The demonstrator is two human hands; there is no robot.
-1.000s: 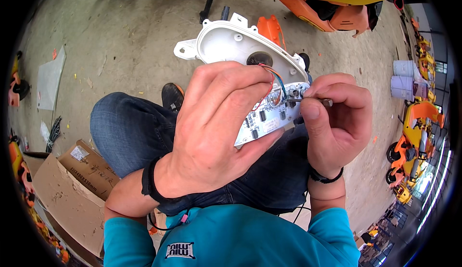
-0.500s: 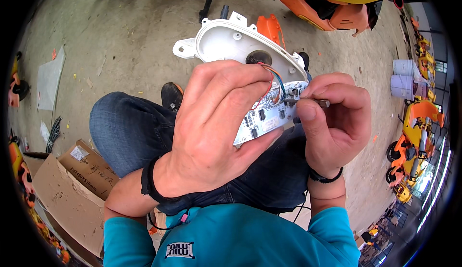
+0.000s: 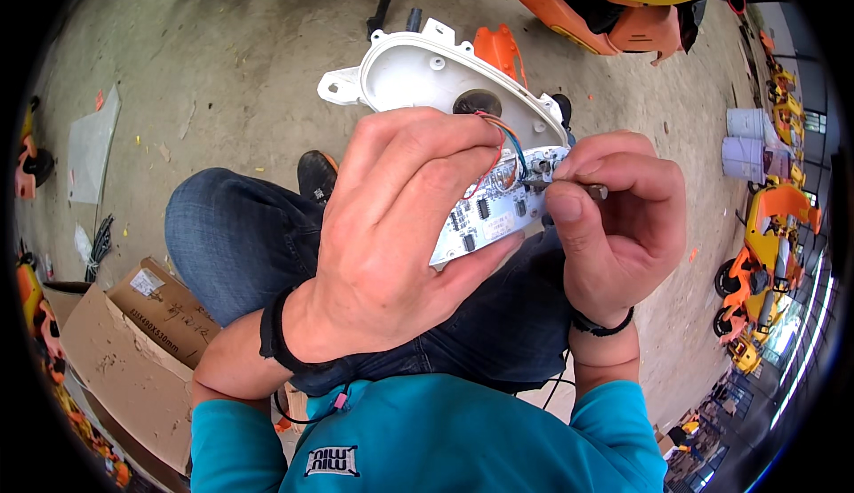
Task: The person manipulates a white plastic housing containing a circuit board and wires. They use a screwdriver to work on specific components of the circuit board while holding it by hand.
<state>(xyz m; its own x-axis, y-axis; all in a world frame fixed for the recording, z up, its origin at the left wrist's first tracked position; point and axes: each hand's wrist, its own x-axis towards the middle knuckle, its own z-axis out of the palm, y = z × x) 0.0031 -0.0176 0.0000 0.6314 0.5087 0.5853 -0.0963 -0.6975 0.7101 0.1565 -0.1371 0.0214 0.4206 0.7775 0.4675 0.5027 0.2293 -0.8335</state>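
While the left hand (image 3: 391, 235) grips a flat white circuit board (image 3: 498, 224), its thumb under the lower edge and its bent fingers close together over the face, the right hand (image 3: 623, 217) pinches a slim grey metal tool (image 3: 594, 192) between thumb and forefinger. The board is between both hands, above the blue denim trousers (image 3: 245, 235). The tool points toward where thin red, orange and blue wires (image 3: 519, 151) meet the board; whether its tip touches is too small to tell. Good work here likely calls for a firm left grip, slack wires, and light, short pressure clear of neighbouring components. Just beyond is an open white plastic housing (image 3: 400, 75), then an orange plastic piece (image 3: 500, 53).
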